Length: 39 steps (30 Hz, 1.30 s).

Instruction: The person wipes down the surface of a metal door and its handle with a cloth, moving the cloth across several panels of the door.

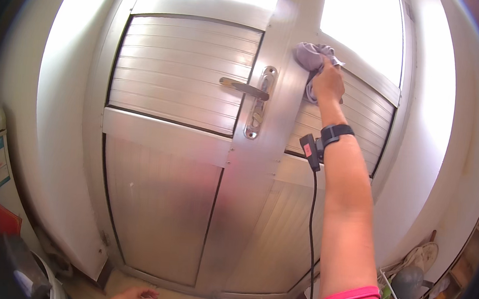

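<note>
My right hand (329, 83) grips a crumpled grey-mauve cloth (311, 58) against the right part of a metal double door (281, 111). Part of the cloth hangs below my fingers, over the top of a ribbed panel (361, 104). Left of that hand, a metal lever handle (246, 88) sticks out from its long lock plate (252, 127) on the door's centre stile. Low in the view, my left hand (135, 298) hangs apart from the door with its fingers loosely curled and nothing in them.
A black strap (337, 134) on my right wrist carries a small device (310, 152); its cable (312, 238) runs down beside my arm. White walls flank the door. At lower left stands a bin (49, 276); at lower right, a wire rack (392, 291) holds several items.
</note>
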{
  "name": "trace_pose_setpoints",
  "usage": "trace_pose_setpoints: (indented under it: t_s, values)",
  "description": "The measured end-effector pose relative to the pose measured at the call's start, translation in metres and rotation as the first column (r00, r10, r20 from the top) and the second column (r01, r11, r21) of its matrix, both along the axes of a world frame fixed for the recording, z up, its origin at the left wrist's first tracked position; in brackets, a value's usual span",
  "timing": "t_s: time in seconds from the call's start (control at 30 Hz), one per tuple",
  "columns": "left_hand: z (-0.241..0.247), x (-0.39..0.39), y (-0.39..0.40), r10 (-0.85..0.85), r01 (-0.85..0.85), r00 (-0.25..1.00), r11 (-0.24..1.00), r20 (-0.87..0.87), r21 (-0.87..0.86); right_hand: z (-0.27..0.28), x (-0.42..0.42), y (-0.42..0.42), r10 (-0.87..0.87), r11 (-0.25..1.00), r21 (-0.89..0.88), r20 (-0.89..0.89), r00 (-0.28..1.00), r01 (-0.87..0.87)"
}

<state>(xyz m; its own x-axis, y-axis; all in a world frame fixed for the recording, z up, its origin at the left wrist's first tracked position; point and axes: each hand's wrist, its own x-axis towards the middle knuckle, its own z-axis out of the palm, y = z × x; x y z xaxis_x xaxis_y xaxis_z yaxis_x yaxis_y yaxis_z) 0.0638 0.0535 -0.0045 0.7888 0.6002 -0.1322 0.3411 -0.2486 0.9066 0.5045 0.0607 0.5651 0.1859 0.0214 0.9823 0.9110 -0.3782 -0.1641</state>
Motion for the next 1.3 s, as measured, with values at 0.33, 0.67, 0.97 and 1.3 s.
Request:
trace_pose_setpoints:
  t_s: [0.33, 0.67, 0.97, 1.3]
  values:
    - [0.0, -0.024, -0.013, 0.039, -0.036, 0.999, 0.997, 0.038, -0.074, 0.018, -0.066, 0.024, -0.063, 0.972, -0.183, 0.402, 0.913, 0.147]
    - [0.017, -0.029, -0.022, 0.116, -0.116, 0.993, 0.993, -0.018, 0.03, -0.022, -0.05, 0.008, 0.229, 0.906, -0.416, 0.328, 0.917, -0.078]
    - [0.028, -0.027, -0.035, 0.139, -0.13, 0.987, 0.987, -0.084, 0.098, -0.177, -0.024, 0.012, 0.14, 0.983, -0.144, 0.204, 0.969, -0.112]
    - [0.022, -0.021, -0.045, 0.165, -0.103, 0.96, 0.96, -0.228, 0.259, -0.397, -0.044, -0.012, 0.256, 0.94, -0.252, 0.078, 0.964, -0.229]
